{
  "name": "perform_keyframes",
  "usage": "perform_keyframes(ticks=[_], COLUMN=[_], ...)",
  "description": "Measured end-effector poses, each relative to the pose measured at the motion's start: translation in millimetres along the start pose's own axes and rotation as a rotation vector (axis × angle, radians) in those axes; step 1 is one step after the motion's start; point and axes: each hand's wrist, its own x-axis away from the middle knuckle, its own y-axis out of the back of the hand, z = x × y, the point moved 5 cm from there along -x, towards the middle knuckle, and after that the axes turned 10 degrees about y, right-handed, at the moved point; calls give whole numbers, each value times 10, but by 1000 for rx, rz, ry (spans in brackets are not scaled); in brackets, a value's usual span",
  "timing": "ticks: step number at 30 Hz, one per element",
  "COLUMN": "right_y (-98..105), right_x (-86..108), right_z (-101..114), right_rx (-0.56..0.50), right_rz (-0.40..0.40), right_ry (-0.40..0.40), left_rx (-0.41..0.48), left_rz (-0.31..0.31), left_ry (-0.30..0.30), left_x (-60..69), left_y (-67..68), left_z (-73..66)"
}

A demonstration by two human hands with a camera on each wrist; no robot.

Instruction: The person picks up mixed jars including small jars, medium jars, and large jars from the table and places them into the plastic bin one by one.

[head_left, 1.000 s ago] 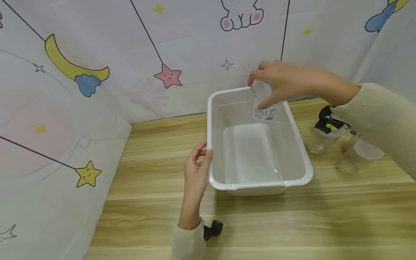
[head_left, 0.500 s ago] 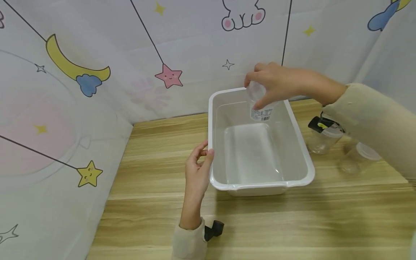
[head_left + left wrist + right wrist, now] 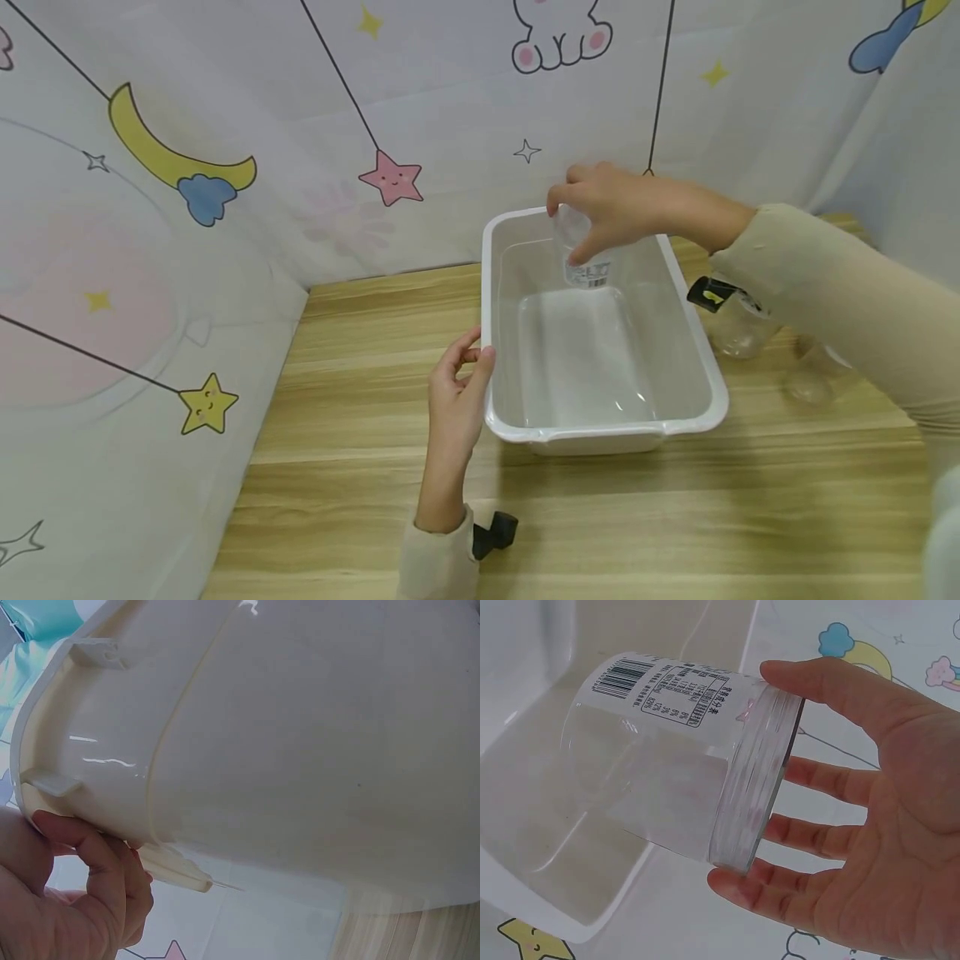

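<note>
A white rectangular basin (image 3: pixel 579 358) stands on the wooden table. At its left rim, the left hand (image 3: pixel 454 400) pinches the edge; the left wrist view shows its curled fingers (image 3: pixel 105 862) at the basin's outer side. Over the back part of the basin, the right hand (image 3: pixel 618 204) grips a clear jar (image 3: pixel 587 271) by its lid end. In the right wrist view the jar (image 3: pixel 660 757) has a printed label with a barcode, and the thumb and fingers of the right hand (image 3: pixel 832 795) lie around the lid's edge.
Two clear jars, one (image 3: pixel 738 333) nearer the basin and one (image 3: pixel 813 379) farther right, stand on the table (image 3: pixel 360 400), partly behind the right sleeve. A patterned cloth (image 3: pixel 450 100) rises behind and at the left.
The right hand has moved left and slightly down in the head view with the jar in it, and its sleeve covers more of the right-side jars. The left hand keeps its place on the rim.
</note>
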Motion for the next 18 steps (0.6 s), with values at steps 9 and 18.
perform_keyframes(ticks=[9, 18], right_y=[-63, -120], right_x=[-94, -161], right_z=[22, 13], right_rx=[-9, -23], right_rz=[-3, -2], right_ry=[3, -4], left_rx=[-8, -14], left_rz=[3, 5], left_ry=[7, 8], left_x=[2, -2], left_y=[1, 3], left_z=[5, 10])
